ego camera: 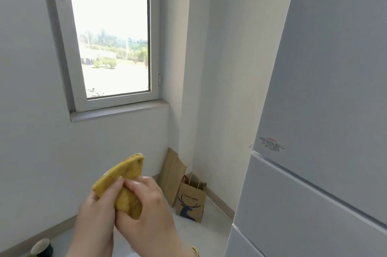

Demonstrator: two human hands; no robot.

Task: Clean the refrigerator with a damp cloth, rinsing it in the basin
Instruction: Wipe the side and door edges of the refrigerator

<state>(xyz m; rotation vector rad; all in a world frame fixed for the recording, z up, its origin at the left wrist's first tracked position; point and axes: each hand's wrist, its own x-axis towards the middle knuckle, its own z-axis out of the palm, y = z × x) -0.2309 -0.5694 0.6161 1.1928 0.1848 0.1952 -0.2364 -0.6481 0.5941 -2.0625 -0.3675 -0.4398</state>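
A folded mustard-yellow cloth (pixel 123 175) is held up in front of me, low in the middle of the view. My left hand (pixel 98 212) grips its lower left part with the thumb laid over the fabric. My right hand (pixel 146 204) grips its right side, fingers curled round the fold. The white refrigerator (pixel 326 110) fills the right side of the view, its doors closed, with a small printed sticker on the upper door. Both hands are well left of the refrigerator and do not touch it. No basin is in view.
Two brown paper bags (pixel 189 202) stand on the floor in the corner between the wall and the refrigerator. A window (pixel 113 32) with a grey sill is in the wall ahead. A dark cup-like object (pixel 41 248) sits at the bottom left edge.
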